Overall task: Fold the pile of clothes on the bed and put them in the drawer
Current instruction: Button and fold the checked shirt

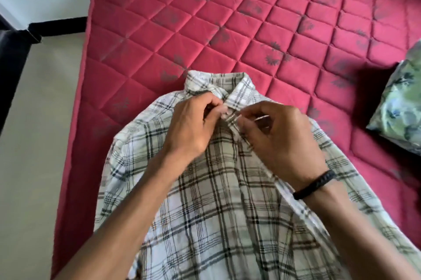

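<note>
A white and grey plaid shirt [218, 200] lies front side up on the red quilted mattress [205, 17], collar pointing away from me. My left hand [193, 124] pinches the left edge of the shirt front just below the collar. My right hand [280, 140], with a black band on its wrist, pinches the right edge of the shirt front at the same spot. Both sets of fingers are curled on the fabric close together. The drawer is not in view.
A green and blue floral pillow [401, 106] lies at the mattress's right edge. The pale floor [38, 143] runs along the left of the bed. A dark piece of furniture [11, 56] stands at the far left.
</note>
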`<action>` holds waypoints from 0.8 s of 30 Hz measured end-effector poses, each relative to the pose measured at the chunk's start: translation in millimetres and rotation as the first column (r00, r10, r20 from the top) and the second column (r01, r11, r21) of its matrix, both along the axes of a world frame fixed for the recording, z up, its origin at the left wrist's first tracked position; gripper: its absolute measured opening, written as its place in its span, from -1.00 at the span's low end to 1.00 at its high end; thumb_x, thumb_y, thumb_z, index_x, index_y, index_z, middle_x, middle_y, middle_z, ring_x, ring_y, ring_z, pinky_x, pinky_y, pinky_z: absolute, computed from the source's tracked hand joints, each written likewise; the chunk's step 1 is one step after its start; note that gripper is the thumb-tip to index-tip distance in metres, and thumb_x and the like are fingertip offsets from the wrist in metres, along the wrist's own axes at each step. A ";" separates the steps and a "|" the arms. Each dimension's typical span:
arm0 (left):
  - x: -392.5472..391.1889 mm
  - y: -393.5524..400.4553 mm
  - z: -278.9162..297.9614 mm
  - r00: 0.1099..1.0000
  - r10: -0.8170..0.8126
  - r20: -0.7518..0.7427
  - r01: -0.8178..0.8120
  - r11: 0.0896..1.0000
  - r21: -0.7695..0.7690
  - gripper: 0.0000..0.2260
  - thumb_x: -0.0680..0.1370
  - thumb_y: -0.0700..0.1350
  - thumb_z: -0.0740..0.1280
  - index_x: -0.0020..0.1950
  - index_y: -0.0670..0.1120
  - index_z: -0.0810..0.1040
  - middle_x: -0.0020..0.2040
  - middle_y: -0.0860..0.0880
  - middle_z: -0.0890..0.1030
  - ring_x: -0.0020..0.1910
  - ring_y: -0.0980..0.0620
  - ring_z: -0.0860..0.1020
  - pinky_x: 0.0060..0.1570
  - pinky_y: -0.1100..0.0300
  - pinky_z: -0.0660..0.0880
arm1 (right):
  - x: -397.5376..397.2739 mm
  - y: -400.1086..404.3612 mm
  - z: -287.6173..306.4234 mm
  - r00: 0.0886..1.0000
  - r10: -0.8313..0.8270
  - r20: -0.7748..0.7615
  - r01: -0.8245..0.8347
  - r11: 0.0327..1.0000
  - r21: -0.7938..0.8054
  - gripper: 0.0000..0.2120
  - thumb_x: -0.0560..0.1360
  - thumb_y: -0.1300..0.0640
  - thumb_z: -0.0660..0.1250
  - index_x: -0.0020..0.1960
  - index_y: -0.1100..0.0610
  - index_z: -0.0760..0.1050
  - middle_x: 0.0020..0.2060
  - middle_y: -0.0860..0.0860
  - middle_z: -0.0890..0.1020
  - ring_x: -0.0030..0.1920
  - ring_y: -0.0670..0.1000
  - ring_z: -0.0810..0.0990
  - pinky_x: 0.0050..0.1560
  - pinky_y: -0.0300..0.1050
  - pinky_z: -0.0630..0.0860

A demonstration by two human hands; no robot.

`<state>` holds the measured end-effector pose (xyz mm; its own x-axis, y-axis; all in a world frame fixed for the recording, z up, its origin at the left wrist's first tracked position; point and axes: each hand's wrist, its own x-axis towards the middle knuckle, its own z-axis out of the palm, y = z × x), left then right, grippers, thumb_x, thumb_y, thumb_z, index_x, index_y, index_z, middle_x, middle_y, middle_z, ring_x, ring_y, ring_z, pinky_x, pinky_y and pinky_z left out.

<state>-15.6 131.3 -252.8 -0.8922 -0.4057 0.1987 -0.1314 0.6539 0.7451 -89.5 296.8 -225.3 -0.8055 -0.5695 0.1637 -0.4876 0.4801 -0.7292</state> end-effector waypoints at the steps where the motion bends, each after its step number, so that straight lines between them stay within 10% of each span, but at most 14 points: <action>1: -6.6 -4.4 -3.1 0.999 -0.011 0.049 0.011 1.000 0.010 -0.80 0.65 -0.01 0.36 -0.01 -0.11 0.68 -0.15 0.04 0.69 -0.19 0.09 0.63 -0.12 0.09 0.55 | -0.1 4.6 3.0 1.000 0.016 0.015 -0.016 0.999 0.050 -0.89 0.48 0.05 0.53 -0.02 0.03 0.68 -0.29 -0.15 0.69 -0.27 -0.23 0.66 -0.21 -0.32 0.57; 4: -11.9 -0.8 -12.1 0.991 -0.033 0.130 0.036 0.999 -0.021 -0.84 0.63 -0.06 0.38 0.11 -0.09 0.70 0.02 -0.02 0.73 -0.04 0.03 0.66 0.06 0.01 0.58 | 12.7 23.1 -3.4 0.998 0.062 -0.015 -0.056 0.969 0.239 -0.80 0.38 0.11 0.60 -0.04 0.07 0.64 -0.24 -0.08 0.66 -0.22 -0.06 0.65 -0.14 -0.04 0.61; 7: 9.4 23.3 -20.6 0.992 0.057 0.112 -0.039 0.987 -0.156 -0.72 0.62 -0.08 0.40 0.32 -0.04 0.61 0.24 0.02 0.64 0.16 0.16 0.51 0.20 0.44 0.40 | 27.1 33.5 -19.6 0.999 0.036 -0.027 -0.024 0.942 0.334 -0.69 0.38 0.05 0.61 0.07 0.03 0.62 -0.07 -0.09 0.61 -0.07 0.00 0.60 -0.03 -0.04 0.55; 12: 37.5 60.0 -21.2 0.983 0.182 0.019 -0.179 0.977 -0.116 -0.83 0.61 -0.07 0.40 0.19 0.00 0.66 -0.01 0.12 0.61 -0.09 0.15 0.59 -0.04 0.12 0.63 | 25.8 30.8 -33.1 0.997 -0.033 -0.063 0.050 0.956 0.288 -0.73 0.45 -0.02 0.56 0.07 0.06 0.63 -0.08 -0.07 0.58 -0.11 0.00 0.55 -0.07 -0.07 0.52; 17: 26.7 68.8 -19.6 0.986 0.118 0.120 -0.091 0.973 -0.211 -0.74 0.68 0.00 0.26 0.28 -0.02 0.63 0.04 0.13 0.55 -0.08 0.22 0.52 -0.06 0.35 0.51 | 23.0 30.2 -40.6 0.988 -0.025 -0.149 0.082 0.919 0.385 -0.91 0.58 0.13 0.38 -0.06 0.13 0.61 -0.18 -0.01 0.53 -0.24 0.08 0.53 -0.22 0.04 0.52; 24: 10.3 62.0 -22.9 0.960 0.160 0.232 -0.111 0.971 -0.210 -0.88 0.59 -0.03 0.42 0.10 0.00 0.62 -0.04 0.13 0.53 -0.16 0.19 0.53 -0.12 0.21 0.60 | -4.6 37.3 -45.5 0.967 -0.167 0.195 0.103 0.948 0.301 -0.82 0.55 0.04 0.41 -0.19 0.07 0.55 -0.40 -0.07 0.60 -0.34 -0.08 0.54 -0.36 -0.13 0.37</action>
<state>-5.3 193.3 -275.7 -0.8622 -0.5021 0.0671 -0.3916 0.7448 0.5403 -94.1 334.1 -270.8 -0.8755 -0.4500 -0.1761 -0.2505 0.7342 -0.6310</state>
